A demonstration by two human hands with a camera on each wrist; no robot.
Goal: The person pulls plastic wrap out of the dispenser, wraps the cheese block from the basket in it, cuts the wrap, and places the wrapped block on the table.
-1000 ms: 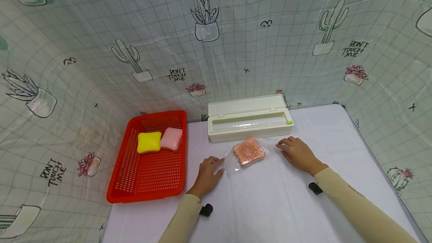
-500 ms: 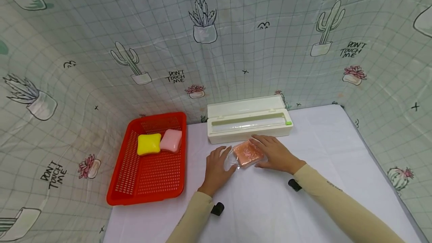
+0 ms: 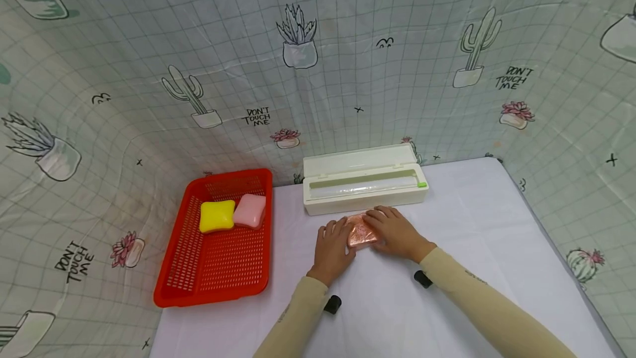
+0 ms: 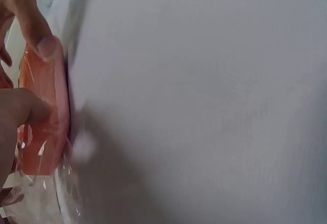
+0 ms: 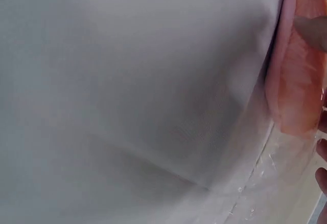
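An orange soap bar (image 3: 361, 232) in clear plastic film lies on the white cloth, just in front of the film box. On its left side, my left hand (image 3: 332, 250) holds it, with the thumb on the near edge and fingers over the top. My right hand (image 3: 398, 233) grips the right side the same way. In the left wrist view, loose clear film (image 4: 36, 198) sticks out past the bar's end, and both thumbs press its side. More film (image 5: 255, 178) trails from the other end in the right wrist view.
Behind the hands, a white cling film dispenser (image 3: 367, 203) stands with its lid up and a film roll inside. To the left is a red plastic basket (image 3: 228, 267) holding a yellow soap bar (image 3: 217, 216) and a pink one (image 3: 250, 210). A patterned curtain encloses the back and sides.
Both hands have moved inward from the film's ends onto the soap bar's sides. The film that spread out left and right is now gathered in against it.
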